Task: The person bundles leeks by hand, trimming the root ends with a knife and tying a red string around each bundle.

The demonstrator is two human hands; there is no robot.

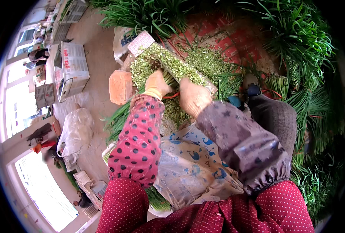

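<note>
A concrete floor (98, 62) holds heaps of green stalks (296, 42) and white crates (73, 66). A bundle of cut green stems (168, 64) lies ahead of the knees. The gloved left hand (157, 83) and right hand (193, 97) are both clamped on the bundle, either side of a red band (173, 95).

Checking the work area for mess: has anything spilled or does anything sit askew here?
Yes. Green cut-off bits lie scattered over the red mat beyond the bundle of green stalks that the left hand and right hand grip. A brick sits beside it.
</note>
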